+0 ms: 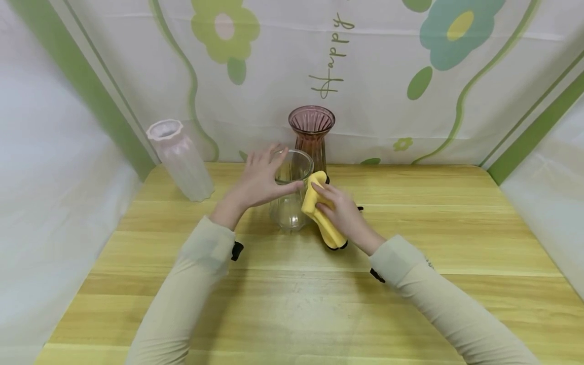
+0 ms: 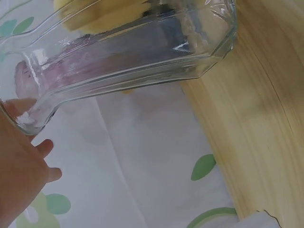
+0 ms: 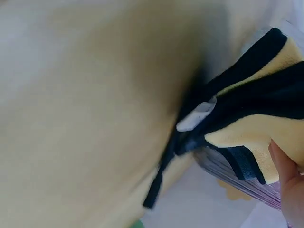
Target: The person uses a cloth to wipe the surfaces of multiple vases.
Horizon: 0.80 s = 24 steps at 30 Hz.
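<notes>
A clear glass vase [image 1: 288, 215] stands upright on the table, also seen close up in the left wrist view. My left hand [image 1: 261, 180] is at its rim with fingers spread, the thumb stretched across the front and the index finger along the back. In the left wrist view one fingertip shows through the glass near the mouth; other fingers are off the glass. My right hand [image 1: 341, 212] grips a bunched yellow cloth [image 1: 315, 195] with black edging against the vase's right side. The right wrist view shows the cloth's dark bands [image 3: 256, 95] and a small white tag.
Close behind the clear vase stands a purple-pink ribbed glass vase [image 1: 312, 126]. A frosted pale pink vase [image 1: 184, 165] is at the back left. The wooden table [image 1: 301, 304] ends at a white floral curtain [image 1: 365, 101].
</notes>
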### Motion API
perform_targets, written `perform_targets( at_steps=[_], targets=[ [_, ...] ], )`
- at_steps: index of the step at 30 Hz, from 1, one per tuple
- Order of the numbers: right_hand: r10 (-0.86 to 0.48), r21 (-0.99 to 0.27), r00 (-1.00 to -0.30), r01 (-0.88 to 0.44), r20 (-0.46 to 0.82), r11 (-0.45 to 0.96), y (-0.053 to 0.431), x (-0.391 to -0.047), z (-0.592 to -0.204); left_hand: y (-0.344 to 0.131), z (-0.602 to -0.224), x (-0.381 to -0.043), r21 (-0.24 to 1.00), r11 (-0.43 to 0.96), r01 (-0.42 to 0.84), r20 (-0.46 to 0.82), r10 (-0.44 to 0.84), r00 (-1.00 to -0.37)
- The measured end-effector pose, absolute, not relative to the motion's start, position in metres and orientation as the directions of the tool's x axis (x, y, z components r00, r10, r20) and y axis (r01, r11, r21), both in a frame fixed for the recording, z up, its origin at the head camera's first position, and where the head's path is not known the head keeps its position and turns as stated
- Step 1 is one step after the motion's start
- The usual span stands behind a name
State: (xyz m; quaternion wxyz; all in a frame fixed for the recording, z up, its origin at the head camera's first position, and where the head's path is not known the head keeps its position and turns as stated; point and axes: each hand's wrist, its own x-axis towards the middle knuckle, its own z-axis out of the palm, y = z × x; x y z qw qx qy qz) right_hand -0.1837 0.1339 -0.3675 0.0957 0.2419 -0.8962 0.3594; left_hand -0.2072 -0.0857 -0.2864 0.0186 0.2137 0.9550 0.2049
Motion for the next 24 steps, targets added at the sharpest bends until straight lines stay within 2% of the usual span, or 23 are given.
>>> perform_targets(
  at_steps=[9, 14, 24],
  targets=[
    [-0.400, -0.541, -0.880, -0.473, 0.255, 0.696, 0.142, -0.181, -0.387, -0.082, -0.289, -0.205, 0.374, 0.843, 0.387, 0.111, 0.374, -0.921],
    [-0.387, -0.529, -0.871, -0.491, 0.303, 0.692, 0.142, -0.182, -0.381, -0.082, -0.286, -0.204, 0.373, 0.837, 0.400, 0.104, 0.391, -0.915],
    [-0.336, -0.601, -0.842, -0.538, 0.423, 0.591, 0.130, -0.184, -0.352, -0.085, -0.280, -0.207, 0.399, 0.820, 0.410, 0.062, 0.422, -0.904]
  ],
)
